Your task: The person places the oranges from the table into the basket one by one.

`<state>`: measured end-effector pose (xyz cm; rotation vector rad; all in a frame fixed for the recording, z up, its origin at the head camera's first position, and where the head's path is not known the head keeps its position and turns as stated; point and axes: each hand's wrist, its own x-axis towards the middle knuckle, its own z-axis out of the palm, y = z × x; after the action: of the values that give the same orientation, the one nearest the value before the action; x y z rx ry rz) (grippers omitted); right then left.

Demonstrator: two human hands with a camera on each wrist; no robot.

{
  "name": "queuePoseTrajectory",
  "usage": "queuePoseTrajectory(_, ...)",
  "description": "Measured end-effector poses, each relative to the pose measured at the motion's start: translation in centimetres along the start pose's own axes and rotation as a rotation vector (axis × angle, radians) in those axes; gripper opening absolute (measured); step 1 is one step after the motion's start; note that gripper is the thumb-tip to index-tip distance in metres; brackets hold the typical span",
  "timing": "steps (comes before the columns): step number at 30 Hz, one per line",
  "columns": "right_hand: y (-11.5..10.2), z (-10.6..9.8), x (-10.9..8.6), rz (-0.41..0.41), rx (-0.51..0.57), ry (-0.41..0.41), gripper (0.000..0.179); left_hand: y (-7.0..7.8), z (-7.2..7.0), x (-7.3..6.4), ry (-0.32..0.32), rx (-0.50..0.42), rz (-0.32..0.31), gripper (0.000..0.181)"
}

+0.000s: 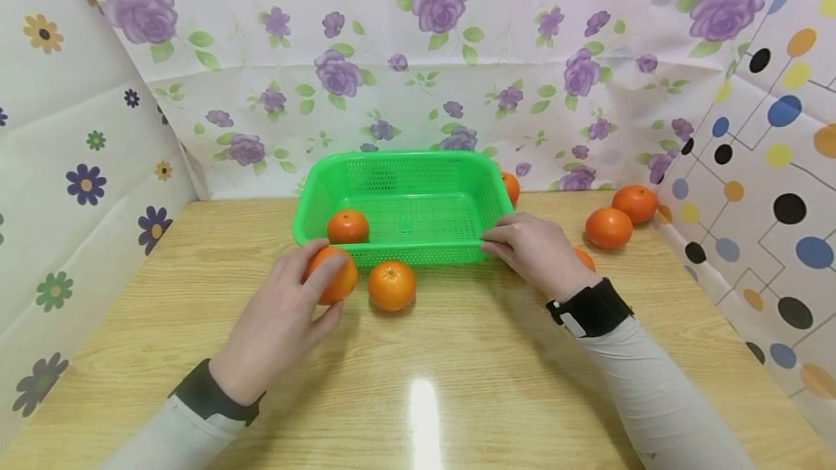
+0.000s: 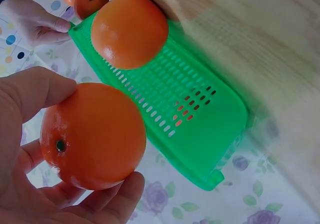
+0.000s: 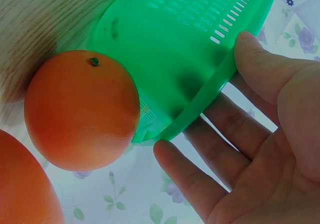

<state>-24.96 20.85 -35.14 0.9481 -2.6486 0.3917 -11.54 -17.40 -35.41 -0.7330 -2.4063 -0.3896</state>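
Lengthwise along the back edge of the surface [image 1: 366, 383] lay the green basket [image 1: 431, 254], probably light and flexible; the right grip [image 1: 538, 245], nearly closed, pinched its rim, a sensible hold. Nearer the left edge, the left grip [image 1: 277, 310], parted fruit-wide, held an orange [image 2: 92, 136], likely firm, smooth, best cupped, stem facing wristward.

A makeshift booth [image 1: 91, 238]; floral sheet [image 1: 418, 42] behind, dotted sheet [image 1: 780, 158] right, wood-grain table [image 1: 483, 368] below.
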Motion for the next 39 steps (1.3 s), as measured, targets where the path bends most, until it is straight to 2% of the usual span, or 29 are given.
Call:
queuePoseTrajectory(9, 0.0, 0.0, 0.0, 0.000, 0.004, 0.002, 0.014, -0.2, -0.7, 0.9, 0.029, 0.001, 0.014, 0.066)
queuePoseTrajectory(18, -0.1, -0.1, 0.0, -0.003, 0.006, -0.002, 0.014, -0.5, -0.9, 2.0, 0.019, 0.002, -0.012, 0.066)
queuePoseTrajectory(33, -0.2, -0.1, 0.0, -0.009, 0.001, 0.009, 0.013, -2.2, -0.6, 5.0, 0.050, 0.001, -0.031, 0.061)
queuePoseTrajectory(39, -0.2, -0.1, -0.1, -0.012, -0.001, 0.012, 0.013, -2.8, -0.3, 5.9, 0.027, 0.008, -0.069, 0.059)
